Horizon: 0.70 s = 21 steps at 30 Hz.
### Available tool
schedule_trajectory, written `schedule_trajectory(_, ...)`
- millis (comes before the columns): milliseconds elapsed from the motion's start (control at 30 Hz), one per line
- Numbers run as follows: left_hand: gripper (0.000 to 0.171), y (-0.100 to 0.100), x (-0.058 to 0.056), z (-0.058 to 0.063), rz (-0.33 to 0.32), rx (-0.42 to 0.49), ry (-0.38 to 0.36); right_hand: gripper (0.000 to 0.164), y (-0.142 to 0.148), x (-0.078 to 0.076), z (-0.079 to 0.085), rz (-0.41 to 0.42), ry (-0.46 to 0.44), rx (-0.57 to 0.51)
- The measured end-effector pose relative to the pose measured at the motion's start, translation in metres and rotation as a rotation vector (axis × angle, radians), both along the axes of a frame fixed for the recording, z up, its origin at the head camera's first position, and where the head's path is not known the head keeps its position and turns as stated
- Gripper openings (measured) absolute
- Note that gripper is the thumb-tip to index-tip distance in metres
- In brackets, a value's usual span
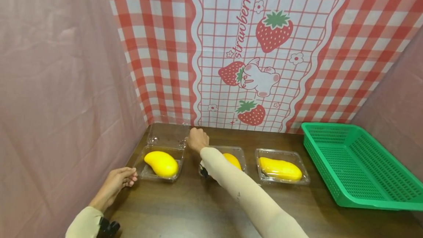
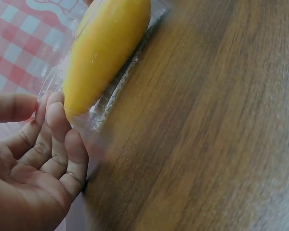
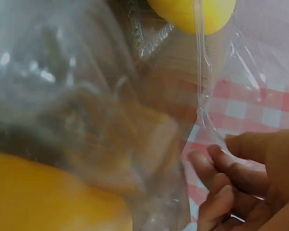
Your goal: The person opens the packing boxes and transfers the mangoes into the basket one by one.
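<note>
A yellow mango [image 1: 162,163] lies in the base of a clear plastic clamshell box [image 1: 180,153] at the left of the table. The box's lid [image 1: 167,135] stands raised at the back. My left hand [image 1: 120,179] is at the base's left corner; in the left wrist view its thumb and index finger [image 2: 55,103] pinch the rim. Reaching across, my right hand [image 1: 197,139] pinches the right edge of the lid, as the right wrist view shows with the lid's clear edge [image 3: 204,106] between thumb and fingers.
A middle clear box [image 1: 242,153] with a mango [image 1: 232,160] is partly hidden by my right sleeve. Right of it, another box [image 1: 305,177] with a mango [image 1: 280,169] looks closed. A green basket [image 1: 330,179] stands at the far right. Checked cloth [image 1: 165,47] hangs behind.
</note>
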<state>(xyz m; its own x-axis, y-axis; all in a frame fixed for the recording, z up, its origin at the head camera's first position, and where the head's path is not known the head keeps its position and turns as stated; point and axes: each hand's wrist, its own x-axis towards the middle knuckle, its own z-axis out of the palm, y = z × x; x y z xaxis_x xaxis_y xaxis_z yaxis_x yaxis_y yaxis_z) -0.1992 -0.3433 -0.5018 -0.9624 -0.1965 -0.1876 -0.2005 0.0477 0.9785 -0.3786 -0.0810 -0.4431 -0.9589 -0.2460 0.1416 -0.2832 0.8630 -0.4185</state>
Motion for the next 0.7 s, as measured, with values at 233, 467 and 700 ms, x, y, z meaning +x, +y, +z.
schedule_trajectory(233,0.024,-0.0009,0.0,-0.001,-0.005,0.008,-0.008,0.021,0.0005,0.004,-0.0004,0.026,-0.048,0.074)
schedule_trajectory(467,0.025,-0.0003,0.0001,-0.002,-0.011,0.005,-0.005,0.017,-0.0001,0.0057,-0.0037,0.068,-0.068,0.125)
schedule_trajectory(700,0.025,0.0,0.0012,-0.0007,-0.014,0.003,-0.009,0.016,-0.0004,0.0101,-0.0022,0.096,-0.106,0.148)
